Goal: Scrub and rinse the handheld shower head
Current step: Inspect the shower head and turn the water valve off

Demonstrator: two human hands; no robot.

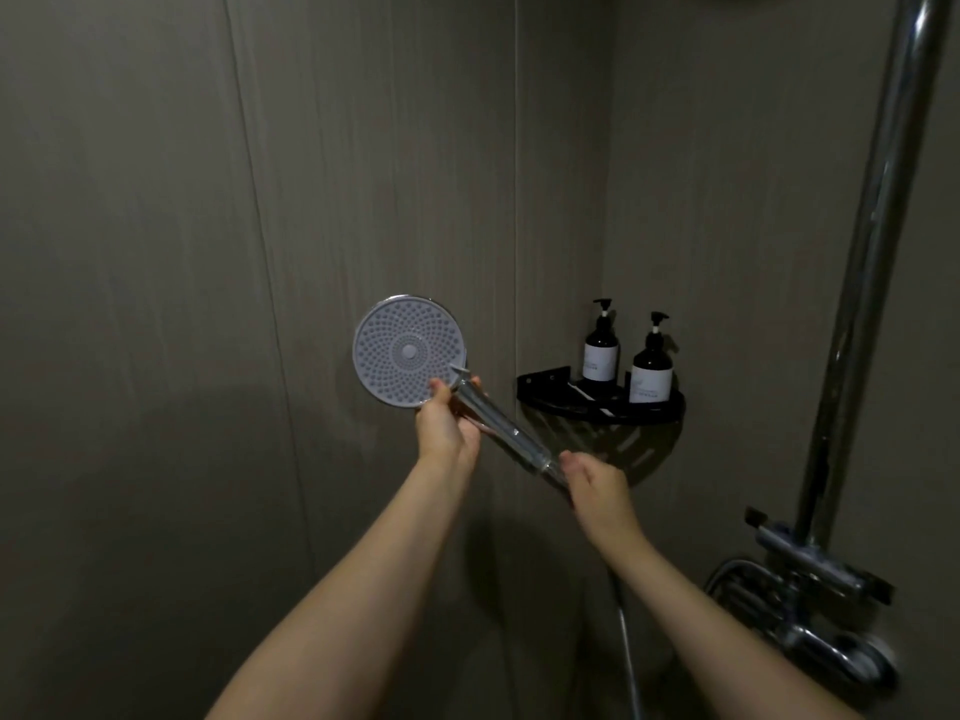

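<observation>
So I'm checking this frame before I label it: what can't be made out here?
- Text on the two dark pump bottles: too small and dim, head view.
- Handle base of the round grey shower head: covered by the right hand.
- Chrome mixer valve: blurred.
- Metal hose: cut off by the bottom edge.
- Left hand: its fingers are hidden behind the handle.

Shower head: pale grey face, dotted with concentric rings of small nozzles around a plain centre disc; chrome rim. Handle: clear with silver sheen. Walls: grey-brown with faint vertical streaks. Shelf: black. Two bottles: dark with black pumps and white labels. Pipe and mixer: chrome.
</observation>
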